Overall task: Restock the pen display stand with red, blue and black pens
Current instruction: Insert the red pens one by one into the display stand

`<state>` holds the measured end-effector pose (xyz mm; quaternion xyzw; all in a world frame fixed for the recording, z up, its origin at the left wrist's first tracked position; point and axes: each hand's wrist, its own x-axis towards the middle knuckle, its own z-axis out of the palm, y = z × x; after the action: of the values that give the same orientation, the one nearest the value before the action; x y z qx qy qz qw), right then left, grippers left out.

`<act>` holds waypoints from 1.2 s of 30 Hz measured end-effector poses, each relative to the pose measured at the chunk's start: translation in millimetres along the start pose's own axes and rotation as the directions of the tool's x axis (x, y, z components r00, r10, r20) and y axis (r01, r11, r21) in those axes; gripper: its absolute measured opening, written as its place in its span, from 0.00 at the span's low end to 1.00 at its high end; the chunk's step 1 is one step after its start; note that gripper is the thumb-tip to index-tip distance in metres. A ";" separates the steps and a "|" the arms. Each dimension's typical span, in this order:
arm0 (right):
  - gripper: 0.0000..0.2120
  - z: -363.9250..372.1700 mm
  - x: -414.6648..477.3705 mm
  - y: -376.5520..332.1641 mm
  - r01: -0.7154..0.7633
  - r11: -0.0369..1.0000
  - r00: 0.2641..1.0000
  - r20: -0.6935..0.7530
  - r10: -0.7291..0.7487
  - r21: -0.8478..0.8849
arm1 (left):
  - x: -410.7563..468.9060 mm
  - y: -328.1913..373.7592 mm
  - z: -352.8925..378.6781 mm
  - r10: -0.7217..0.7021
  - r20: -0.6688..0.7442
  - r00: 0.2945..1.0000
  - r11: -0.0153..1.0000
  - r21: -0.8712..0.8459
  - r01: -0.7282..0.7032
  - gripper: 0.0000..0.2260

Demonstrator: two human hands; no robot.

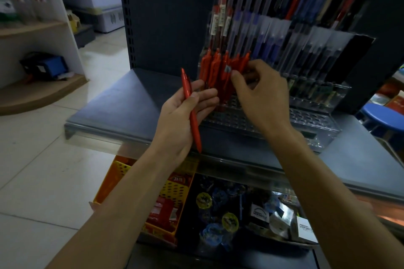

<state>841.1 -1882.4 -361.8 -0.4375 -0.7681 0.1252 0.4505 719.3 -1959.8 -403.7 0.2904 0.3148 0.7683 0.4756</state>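
Fingers [205,93] around slim orange-red pens [194,124]

a small shop: tiered pen display stand [306,120] on dark metal shelving [122,102], packaged goods [218,214] below

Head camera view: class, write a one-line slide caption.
Left hand holds spare red pens while the right hand pinches a pen in the red row of the display stand.

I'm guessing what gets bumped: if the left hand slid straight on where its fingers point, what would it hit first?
Probably the standing red pens. The left hand is nearly touching them, though depth is unclear.
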 end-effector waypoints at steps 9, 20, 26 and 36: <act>0.12 8.7 16.2 -5.8 -0.033 0.998 0.996 -0.082 0.028 -0.061 | 0.1 -0.2 -1.7 -0.008 0.022 1.000 1.000 0.024 0.007 0.11; 0.05 12.0 -10.4 -3.7 -0.043 0.978 0.994 -0.089 0.062 0.206 | -5.3 -2.0 0.8 0.005 0.085 0.996 0.991 0.133 -0.016 0.11; 0.06 3.7 -4.1 -3.0 0.013 0.996 1.000 -0.018 -0.014 -0.093 | -3.4 0.6 -2.8 0.010 0.059 0.998 0.988 0.152 -0.019 0.10; 0.06 5.5 -47.7 -3.4 -0.012 0.967 0.997 -0.077 0.033 0.254 | -9.7 -0.7 0.1 -0.059 0.117 0.991 0.995 0.089 0.049 0.13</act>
<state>844.9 -1920.7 -390.7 -0.3899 -0.7221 0.2095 0.5317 723.4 -1968.4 -405.6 0.3474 0.3265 0.7221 0.5012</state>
